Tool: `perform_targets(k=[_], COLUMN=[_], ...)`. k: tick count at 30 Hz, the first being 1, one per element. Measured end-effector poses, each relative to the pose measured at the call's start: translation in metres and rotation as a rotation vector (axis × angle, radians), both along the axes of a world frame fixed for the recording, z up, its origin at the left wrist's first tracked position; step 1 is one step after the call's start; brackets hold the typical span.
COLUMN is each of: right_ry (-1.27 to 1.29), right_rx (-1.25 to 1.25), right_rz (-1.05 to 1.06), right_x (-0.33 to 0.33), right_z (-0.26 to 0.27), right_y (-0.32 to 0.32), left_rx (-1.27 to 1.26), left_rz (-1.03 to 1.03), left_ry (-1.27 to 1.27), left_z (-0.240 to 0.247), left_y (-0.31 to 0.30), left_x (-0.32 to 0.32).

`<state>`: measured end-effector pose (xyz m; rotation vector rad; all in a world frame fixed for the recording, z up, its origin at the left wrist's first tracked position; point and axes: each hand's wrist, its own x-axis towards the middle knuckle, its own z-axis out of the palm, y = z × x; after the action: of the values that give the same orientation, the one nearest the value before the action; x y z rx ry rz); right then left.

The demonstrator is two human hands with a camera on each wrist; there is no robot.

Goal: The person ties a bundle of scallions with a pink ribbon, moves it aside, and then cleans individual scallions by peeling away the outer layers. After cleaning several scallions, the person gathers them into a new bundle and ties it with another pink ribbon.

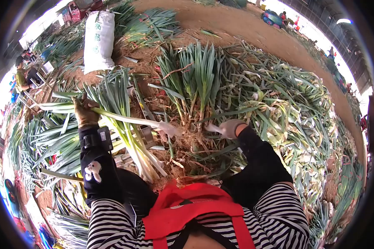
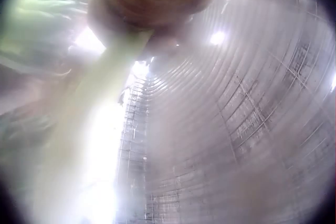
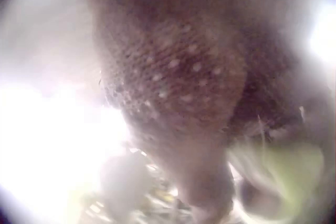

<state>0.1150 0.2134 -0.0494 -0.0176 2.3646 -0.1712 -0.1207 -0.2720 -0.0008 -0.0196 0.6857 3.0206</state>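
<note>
In the head view my gloved left hand (image 1: 85, 111) grips a long green onion (image 1: 126, 119) partway along its stalk. Its leaves point left and its whitish root end reaches right, in front of me. The left wrist view shows that pale stalk (image 2: 79, 124) blurred below the fingers (image 2: 152, 3). At centre right my gloved right hand (image 1: 232, 128) pinches a pale strip of onion skin (image 1: 214, 128); a light green piece (image 3: 299, 176) shows beside its curled fingers in the right wrist view. Between the hands stands a clump of untrimmed green onions (image 1: 195, 79), roots toward me.
Pale-stemmed green onions (image 1: 133, 153) lie in a bundle at centre left. A large heap of stripped leaves (image 1: 295, 120) covers the right side. A white sack (image 1: 99, 41) stands at the back left, and a seated person (image 1: 23, 76) is farther left.
</note>
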Motion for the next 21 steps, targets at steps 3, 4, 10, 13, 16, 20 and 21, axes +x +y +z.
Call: perform_targets(k=[3, 4, 10, 13, 16, 20, 21], right_ry=[0.48, 0.814, 1.166, 1.058, 0.97, 0.905, 0.903], right_rx=[0.232, 0.046, -0.25, -0.278, -0.729, -0.741, -0.741], right_rz=[-0.096, -0.148, 0.122, 0.117, -0.017, 0.155, 0.16], right_x=[0.008, 0.01, 0.009, 0.001, -0.004, 0.002, 0.003], right_z=[0.02, 0.031, 0.055, 0.037, 0.019, 0.025, 0.03], right_y=[-0.017, -0.032, -0.119, -0.127, -0.127, -0.129, -0.13], left_rx=[-0.142, -0.121, -0.36, -0.445, -0.415, -0.495, -0.493], left_rz=[0.136, 0.142, 0.169, 0.177, 0.193, 0.376, 0.38], left_ry=[-0.108, -0.164, -0.179, -0.232, -0.194, -0.151, -0.153], left_z=[0.004, 0.005, 0.032, 0.028, 0.023, 0.03, 0.03], left_y=[0.009, 0.016, 0.075, 0.088, 0.092, 0.099, 0.101], left_x=[0.004, 0.003, 0.027, 0.022, 0.02, 0.023, 0.024])
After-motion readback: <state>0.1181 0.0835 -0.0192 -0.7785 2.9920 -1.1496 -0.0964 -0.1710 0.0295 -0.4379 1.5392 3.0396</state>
